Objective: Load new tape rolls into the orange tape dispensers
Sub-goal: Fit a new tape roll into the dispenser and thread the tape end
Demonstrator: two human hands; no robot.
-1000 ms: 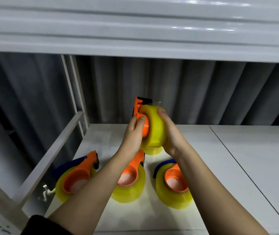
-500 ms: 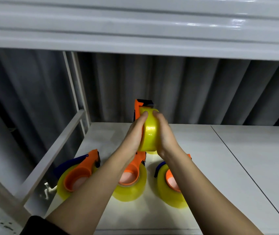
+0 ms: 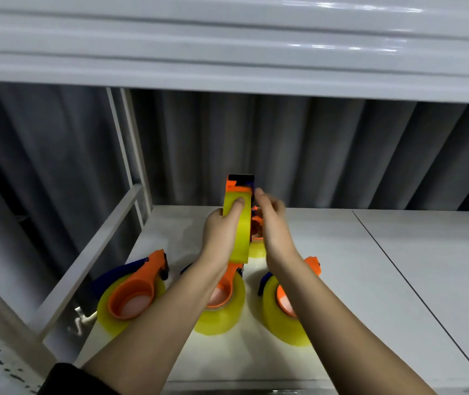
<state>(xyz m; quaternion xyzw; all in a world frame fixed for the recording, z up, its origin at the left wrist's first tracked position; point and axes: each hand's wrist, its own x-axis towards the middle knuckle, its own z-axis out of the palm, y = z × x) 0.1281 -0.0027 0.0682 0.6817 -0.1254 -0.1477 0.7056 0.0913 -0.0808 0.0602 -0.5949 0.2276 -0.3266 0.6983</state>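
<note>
On the white shelf (image 3: pixel 355 280), three loaded dispensers lay flat in a row: the left one (image 3: pixel 132 295) lay clear of your arms, the middle one (image 3: pixel 221 306) partly under your left forearm, the right one (image 3: pixel 284 306) under your right. Your left hand (image 3: pixel 219 235) gripped a yellow roll (image 3: pixel 240 229) held on edge above them, thumb across its face, an orange dispenser (image 3: pixel 239 185) over its top. Your right hand (image 3: pixel 273 226) was just beside the roll, blurred; I cannot tell its grip.
</note>
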